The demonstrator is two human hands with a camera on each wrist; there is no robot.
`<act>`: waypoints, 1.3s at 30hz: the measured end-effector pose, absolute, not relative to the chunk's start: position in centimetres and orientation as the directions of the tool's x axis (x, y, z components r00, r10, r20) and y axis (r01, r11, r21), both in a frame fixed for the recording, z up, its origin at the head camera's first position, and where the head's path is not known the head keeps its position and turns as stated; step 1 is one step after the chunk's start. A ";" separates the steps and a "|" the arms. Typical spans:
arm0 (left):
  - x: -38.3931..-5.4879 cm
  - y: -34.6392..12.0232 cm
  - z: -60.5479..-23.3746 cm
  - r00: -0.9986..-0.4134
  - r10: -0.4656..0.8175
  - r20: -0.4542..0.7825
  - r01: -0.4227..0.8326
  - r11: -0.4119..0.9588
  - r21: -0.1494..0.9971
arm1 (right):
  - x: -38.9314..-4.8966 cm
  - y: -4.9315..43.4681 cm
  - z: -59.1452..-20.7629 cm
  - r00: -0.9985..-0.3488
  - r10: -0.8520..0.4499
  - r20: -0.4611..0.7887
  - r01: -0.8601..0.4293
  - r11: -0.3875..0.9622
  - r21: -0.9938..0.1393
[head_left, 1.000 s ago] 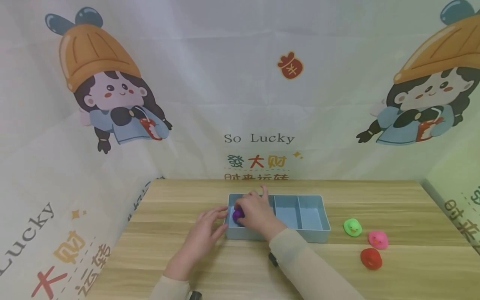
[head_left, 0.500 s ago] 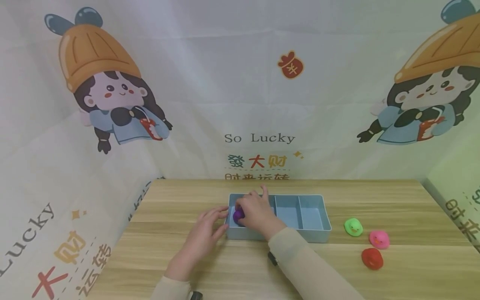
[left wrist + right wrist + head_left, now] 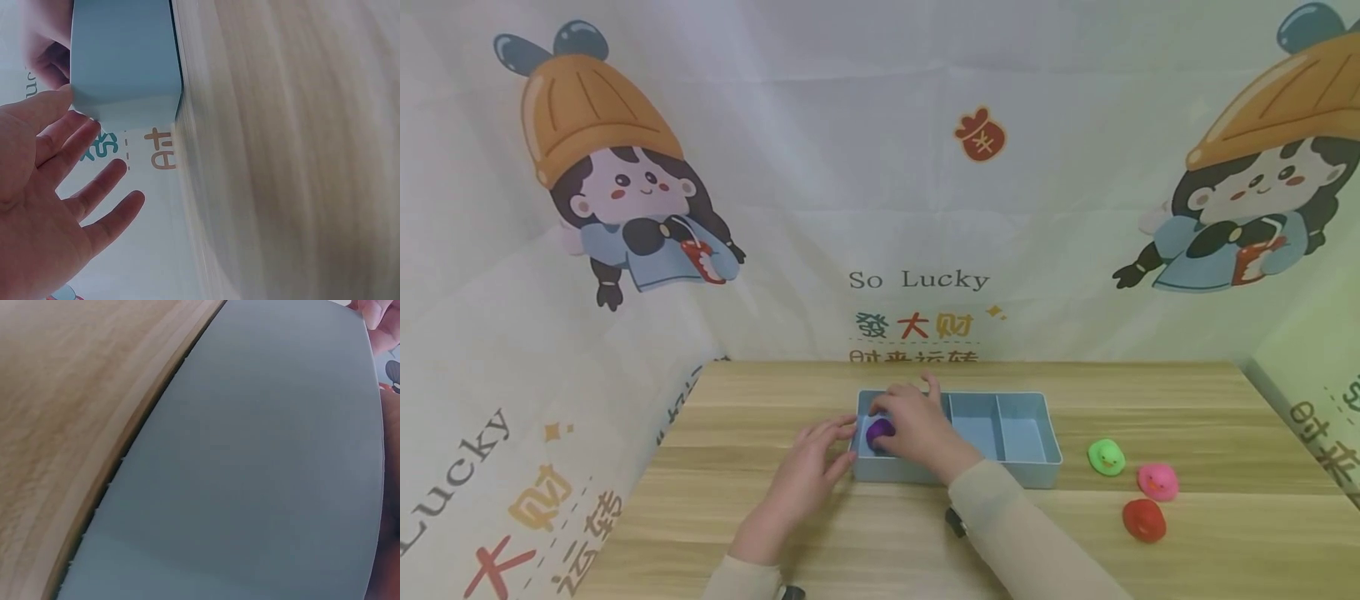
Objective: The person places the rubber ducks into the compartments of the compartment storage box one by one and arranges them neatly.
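Note:
A purple rounded toy (image 3: 878, 433) sits in the leftmost compartment of a blue-grey divided box (image 3: 955, 471). My right hand (image 3: 917, 425) reaches over the box's front wall, fingers loosely bent above the toy and thumb beside it; a gap shows between the fingers and the toy's top. My left hand (image 3: 811, 458) touches the box's left end with its fingertips. In the left wrist view, the thumb and nearest fingertips of the left hand (image 3: 56, 194) meet the box's end (image 3: 125, 62), the other fingers spread out. The right wrist view is mostly filled by the box's front wall (image 3: 237, 456).
Right of the box, a green rubber duck (image 3: 1107, 457), a pink rubber duck (image 3: 1157, 482) and a red toy (image 3: 1145, 520) lie on the wooden table (image 3: 1240, 542). A printed cloth (image 3: 790, 167) hangs behind the table and along both sides.
My right hand's fingers have lifted off the purple toy and parted, showing more of it. The left hand stays at the box's end.

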State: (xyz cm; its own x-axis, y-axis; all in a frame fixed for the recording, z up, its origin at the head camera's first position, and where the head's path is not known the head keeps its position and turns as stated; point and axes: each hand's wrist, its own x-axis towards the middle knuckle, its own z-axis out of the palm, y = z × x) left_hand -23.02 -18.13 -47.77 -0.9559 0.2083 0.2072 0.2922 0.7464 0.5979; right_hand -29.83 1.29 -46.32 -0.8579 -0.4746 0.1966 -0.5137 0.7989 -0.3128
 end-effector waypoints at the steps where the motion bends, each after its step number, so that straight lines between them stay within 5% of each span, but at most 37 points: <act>1: -23.0 -18.1 -47.8 -0.955 0.211 0.207 0.294 0.746 0.598 | -29.8 1.4 -46.3 -0.858 -0.470 0.208 -0.514 0.793 -0.326; 18: -23.2 -18.2 -48.0 -0.958 0.200 0.206 0.286 0.744 0.604 | -29.4 4.6 -46.3 -0.818 -0.430 0.382 -0.569 0.707 -0.421; 39: -23.2 -17.9 -47.7 -0.959 0.201 0.197 0.280 0.753 0.595 | -27.4 8.0 -45.6 -0.735 -0.464 0.494 -0.652 0.684 -0.327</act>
